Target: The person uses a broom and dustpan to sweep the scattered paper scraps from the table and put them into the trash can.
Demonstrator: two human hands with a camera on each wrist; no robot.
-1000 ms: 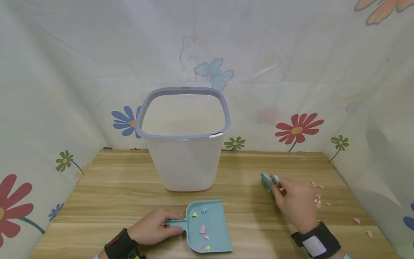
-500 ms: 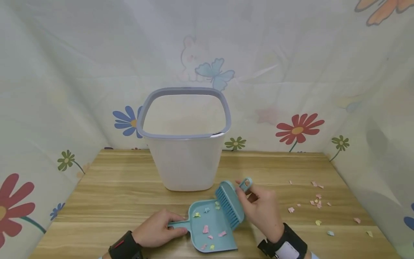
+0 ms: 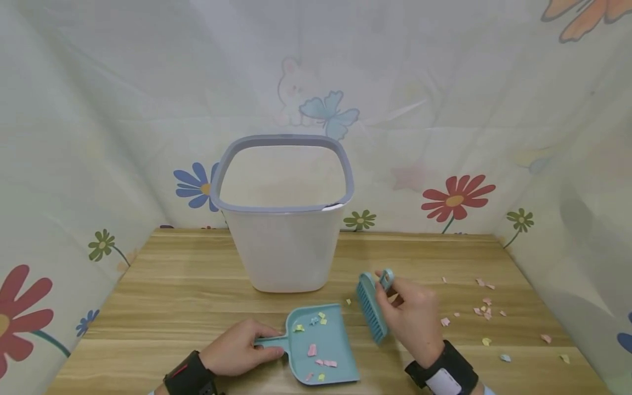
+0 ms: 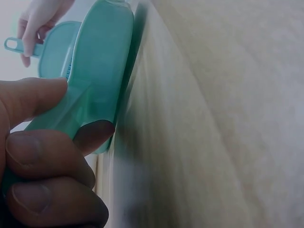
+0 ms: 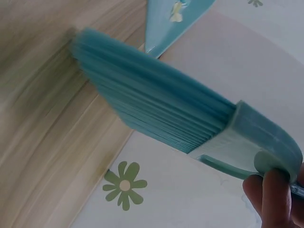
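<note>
My left hand [image 3: 242, 348] grips the handle of a teal dustpan [image 3: 340, 343], which rests on the table with its wide edge facing right. Several pink, yellow and blue paper scraps lie in the pan. To the right of it, my right hand [image 3: 412, 318] holds a small teal hand brush [image 3: 371, 310] by its handle, bristles toward the pan and apart from its edge. In the right wrist view the bristles [image 5: 152, 95] point down at the tabletop. One yellow scrap [image 3: 348, 302] sits on the table between brush and pan.
Behind the dustpan stands a tall white bin [image 3: 288, 252] with a grey-blue rim. More paper scraps [image 3: 484, 311] are scattered over the right side of the wooden table [image 3: 163, 291]. A flower-printed cloth [image 3: 419, 82] hangs around the back and sides.
The brush came left from the scraps to the dustpan's open edge, then drew back a little to the right. More scraps now lie in the pan. The left hand has barely shifted.
</note>
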